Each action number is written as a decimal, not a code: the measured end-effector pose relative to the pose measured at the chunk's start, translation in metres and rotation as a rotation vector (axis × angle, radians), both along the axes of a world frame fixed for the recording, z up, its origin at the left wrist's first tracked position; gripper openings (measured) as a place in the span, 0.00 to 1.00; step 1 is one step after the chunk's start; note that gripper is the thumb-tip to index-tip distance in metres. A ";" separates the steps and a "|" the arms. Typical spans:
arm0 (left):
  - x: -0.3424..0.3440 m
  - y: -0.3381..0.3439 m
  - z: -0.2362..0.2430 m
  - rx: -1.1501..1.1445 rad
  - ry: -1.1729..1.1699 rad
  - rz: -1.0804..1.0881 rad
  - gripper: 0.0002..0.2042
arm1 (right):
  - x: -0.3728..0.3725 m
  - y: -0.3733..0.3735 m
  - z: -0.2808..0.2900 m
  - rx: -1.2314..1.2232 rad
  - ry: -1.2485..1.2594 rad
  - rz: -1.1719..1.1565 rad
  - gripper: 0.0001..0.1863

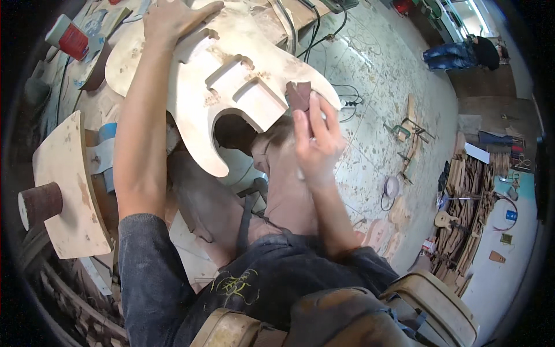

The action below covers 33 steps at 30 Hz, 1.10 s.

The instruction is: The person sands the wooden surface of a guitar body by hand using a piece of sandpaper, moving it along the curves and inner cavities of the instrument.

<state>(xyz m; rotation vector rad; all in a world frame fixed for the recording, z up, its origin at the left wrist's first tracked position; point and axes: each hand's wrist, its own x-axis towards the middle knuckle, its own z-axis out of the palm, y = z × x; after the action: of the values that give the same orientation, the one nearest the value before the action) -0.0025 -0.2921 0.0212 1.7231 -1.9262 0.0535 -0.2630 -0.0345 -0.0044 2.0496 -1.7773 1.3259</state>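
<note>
A pale, unfinished electric guitar body (pixel 277 55) with routed pockets and sawdust on its face lies across the bench edge and above my lap. My left hand (pixel 172 22) holds it at the far side, thumb stretched out over the wood; its other fingertips are partly cut off by the frame's top. Between the thumb and fingers of my right hand (pixel 319 133) is a folded piece of dark red-brown sandpaper (pixel 299 95). The sandpaper rests against the body's right part, close to the rounded edge.
On the left, a sanding drum (pixel 40 205) stands out from a tilted wooden board (pixel 69 179). A red and white container (pixel 66 37) sits on the cluttered bench. Cables (pixel 315 34) trail at the far side. Clamps (pixel 404 132) and stacked wood pieces (pixel 459 220) lie right. Another person (pixel 462 53) is at far right.
</note>
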 end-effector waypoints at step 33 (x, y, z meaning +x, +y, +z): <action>0.001 -0.001 -0.005 0.021 -0.006 -0.016 0.45 | -0.007 -0.016 0.017 -0.028 -0.008 -0.115 0.20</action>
<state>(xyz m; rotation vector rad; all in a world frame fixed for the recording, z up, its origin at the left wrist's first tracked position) -0.0015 -0.2929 0.0165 1.7222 -1.9513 0.0326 -0.2699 -0.0503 0.0129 1.8990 -1.8382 1.3210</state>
